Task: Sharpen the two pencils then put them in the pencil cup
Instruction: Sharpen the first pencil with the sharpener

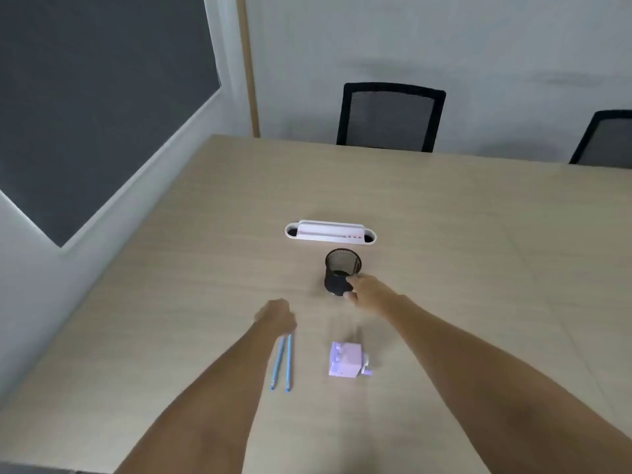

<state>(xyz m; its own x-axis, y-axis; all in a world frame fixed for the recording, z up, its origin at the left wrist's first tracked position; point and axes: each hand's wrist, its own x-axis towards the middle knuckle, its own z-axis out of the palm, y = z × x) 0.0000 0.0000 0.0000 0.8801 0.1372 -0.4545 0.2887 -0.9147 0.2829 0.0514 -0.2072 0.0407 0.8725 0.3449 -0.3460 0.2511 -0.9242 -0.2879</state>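
Two blue pencils [283, 362] side by side on the tabletop [444, 234], lilac sharpener [348, 359] just right of them, left hand [276, 315] curled over the pencils' far ends, grip unclear, right hand [364, 289] grasping the black mesh cup [340, 271], white tray [330, 230] beyond

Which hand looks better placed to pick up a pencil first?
The left hand: it sits at the far ends of the two blue pencils. The right hand is at the black pencil cup, farther from them.
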